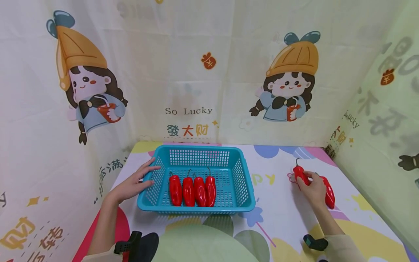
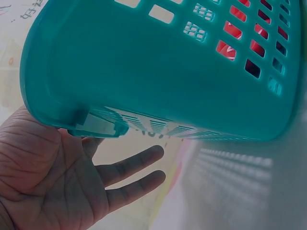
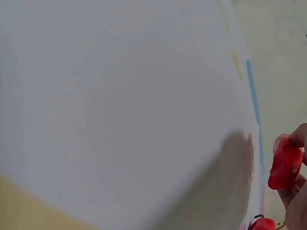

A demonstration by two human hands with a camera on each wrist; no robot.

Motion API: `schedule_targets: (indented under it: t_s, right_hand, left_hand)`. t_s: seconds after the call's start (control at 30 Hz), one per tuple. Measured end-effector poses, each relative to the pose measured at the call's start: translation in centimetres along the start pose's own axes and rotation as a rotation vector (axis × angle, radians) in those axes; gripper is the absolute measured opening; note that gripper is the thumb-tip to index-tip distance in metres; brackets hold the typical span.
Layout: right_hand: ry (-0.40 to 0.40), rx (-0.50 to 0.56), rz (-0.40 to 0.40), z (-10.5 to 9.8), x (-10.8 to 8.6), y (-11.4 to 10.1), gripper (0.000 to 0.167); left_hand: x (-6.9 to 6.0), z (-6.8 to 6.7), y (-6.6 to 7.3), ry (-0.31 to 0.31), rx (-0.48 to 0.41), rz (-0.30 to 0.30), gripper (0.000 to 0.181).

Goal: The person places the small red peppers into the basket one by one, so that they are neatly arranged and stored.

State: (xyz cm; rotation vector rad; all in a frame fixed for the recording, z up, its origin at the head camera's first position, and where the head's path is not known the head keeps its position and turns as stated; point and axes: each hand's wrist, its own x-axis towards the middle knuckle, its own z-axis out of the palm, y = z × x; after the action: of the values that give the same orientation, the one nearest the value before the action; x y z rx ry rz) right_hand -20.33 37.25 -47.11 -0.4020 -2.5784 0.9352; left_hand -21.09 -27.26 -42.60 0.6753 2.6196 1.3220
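A glossy red chili pepper [image 1: 300, 174] with a curved green stem is pinched between the thumb and fingers of my right hand [image 1: 313, 190], over the table's right side. In the right wrist view this pepper [image 3: 286, 165] shows at the right edge. Another red chili pepper [image 1: 330, 195] lies just right of that hand, partly covered by it. My left hand [image 1: 129, 187] rests against the left rim of a blue-green plastic basket [image 1: 196, 209]; in the left wrist view two fingers [image 2: 132, 165] stretch out straight beside its wall. Several red chili peppers [image 1: 188, 192] lie side by side inside.
A patterned cloth [image 1: 278, 211] covers the table. Printed fabric [image 1: 234, 91] hangs along the back and both sides. Between the basket and my right hand lies a stretch of tabletop with printed letters.
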Motion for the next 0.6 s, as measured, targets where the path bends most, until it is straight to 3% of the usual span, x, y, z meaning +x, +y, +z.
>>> schedule_targets:
  t_s: [0.6]
  right_hand:
    - [-0.044, 0.060, 0.004, 0.1, -0.6, -2.7, 0.055]
  left_hand:
    - [0.0, 0.0, -0.1, 0.000, -0.003, -0.005, 0.064]
